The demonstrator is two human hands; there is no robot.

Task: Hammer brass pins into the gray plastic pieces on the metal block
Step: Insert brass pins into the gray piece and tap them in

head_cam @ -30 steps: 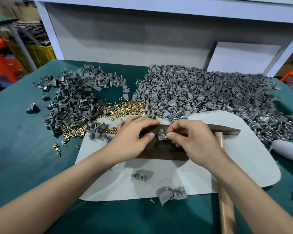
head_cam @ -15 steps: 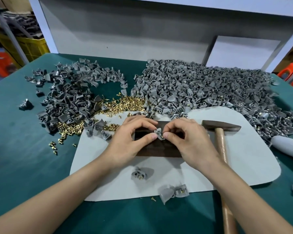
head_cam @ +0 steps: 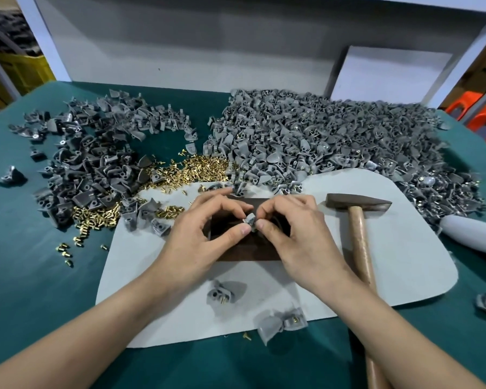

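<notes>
A dark metal block [head_cam: 244, 248] lies on a pale mat [head_cam: 404, 262] in front of me. Above the block, my left hand [head_cam: 202, 237] and my right hand [head_cam: 298, 237] both pinch one small gray plastic piece [head_cam: 250, 219] between thumb and fingertips. Whether a pin sits in it is hidden by my fingers. A hammer [head_cam: 358, 209] with a wooden handle lies on the mat just right of my right hand, untouched. Loose brass pins [head_cam: 197, 169] are heaped beyond the block.
A large heap of gray pieces [head_cam: 334, 147] fills the far right of the green table, a darker heap [head_cam: 90, 169] the far left. Finished pieces with pins [head_cam: 222, 293] lie on the mat's near edge. A white cylinder [head_cam: 472, 231] lies at right.
Both hands have lifted the gray piece slightly off the block and turned it between the fingertips. The camera has tipped so the scene sits a little lower and closer.
</notes>
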